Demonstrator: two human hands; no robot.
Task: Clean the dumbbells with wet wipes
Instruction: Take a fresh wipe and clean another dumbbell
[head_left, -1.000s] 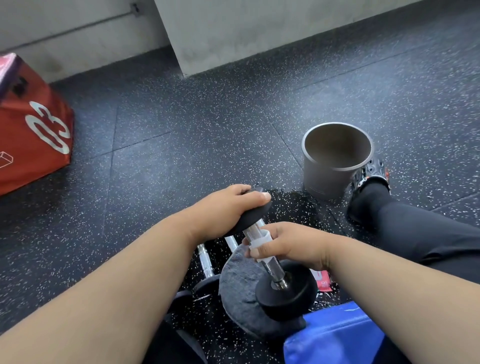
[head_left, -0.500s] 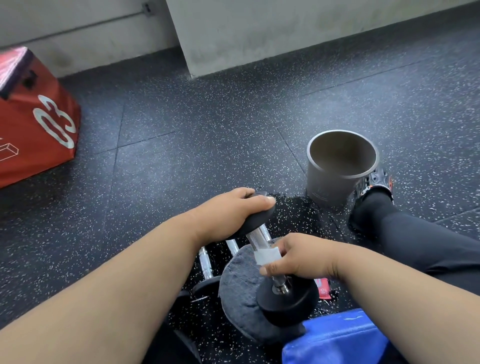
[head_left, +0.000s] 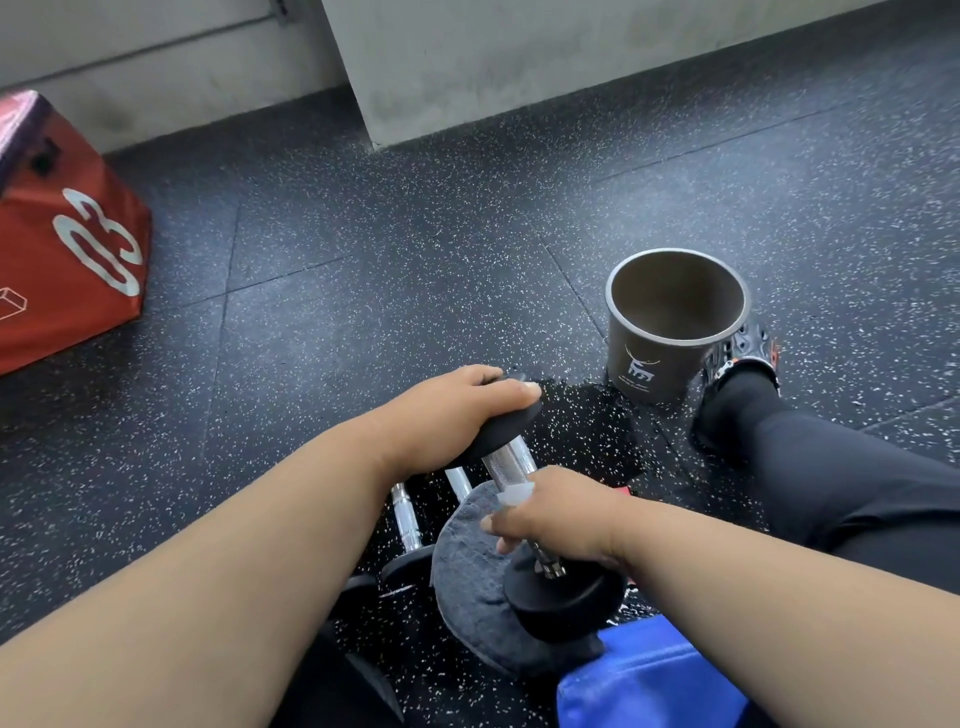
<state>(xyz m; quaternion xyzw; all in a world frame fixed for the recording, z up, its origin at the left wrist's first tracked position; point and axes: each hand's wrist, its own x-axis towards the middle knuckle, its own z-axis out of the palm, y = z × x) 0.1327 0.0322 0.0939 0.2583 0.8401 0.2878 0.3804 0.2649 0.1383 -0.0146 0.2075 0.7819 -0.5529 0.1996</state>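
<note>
The dumbbell has matt black rubbery end discs and a shiny, knurled metal bar, wrapped with a pale, damp-looking wipe. Under it lies a grey, fuzzy cloth on the speckled, grainy rubber floor. The grey bin looks smooth and matt, and the red box at the floor's left edge has a faintly glossy vinyl skin.
</note>
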